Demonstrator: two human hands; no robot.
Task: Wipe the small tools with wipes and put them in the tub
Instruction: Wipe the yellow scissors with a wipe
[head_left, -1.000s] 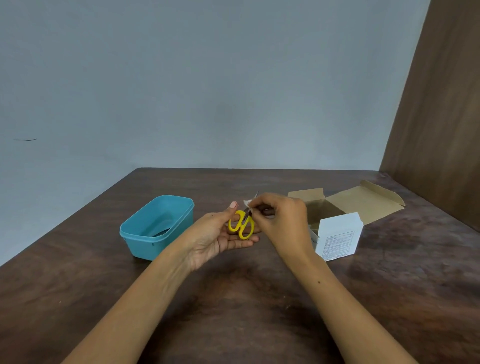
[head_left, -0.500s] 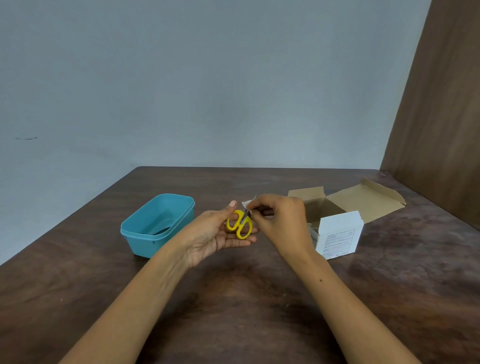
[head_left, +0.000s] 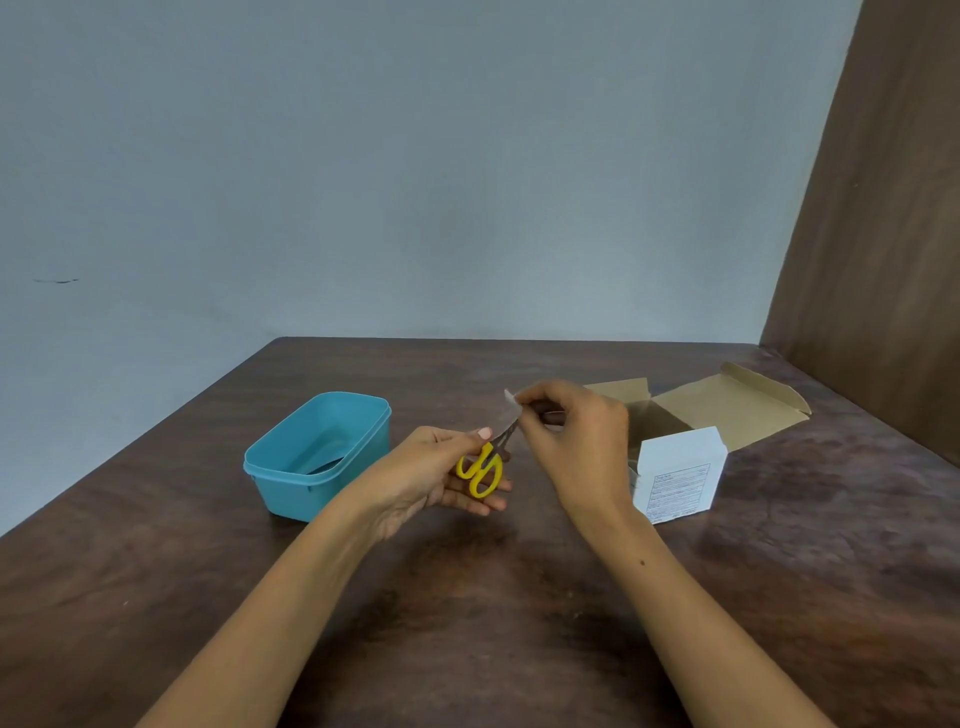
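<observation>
head view: person's two bare forearms over a dark wood-grain counter (head_left: 467, 623), grey wall behind, brown panel at right
left hand (head_left: 436, 475): palm up, fingers loosely curled under the scissors' handles, thumb on top near the pivot; holds the scissors
scissors (head_left: 480, 470): small, yellow loop handles lying in the left palm, dark blades angled up and to the right, above the counter between tub and box
right hand (head_left: 574, 441): fingers curled, thumb and fingertips pinch a wipe at the blade tips
wipe (head_left: 511, 405): small white piece, wrapped against the blades, top corner sticks up past the fingertips
tub (head_left: 317, 457): teal plastic, rectangular, lidless, on the counter left of the left hand; something dark lies inside, cannot tell what
box (head_left: 680, 480): white carton with printed label, on the counter just right of the right hand, brown flaps folded open behind it
</observation>
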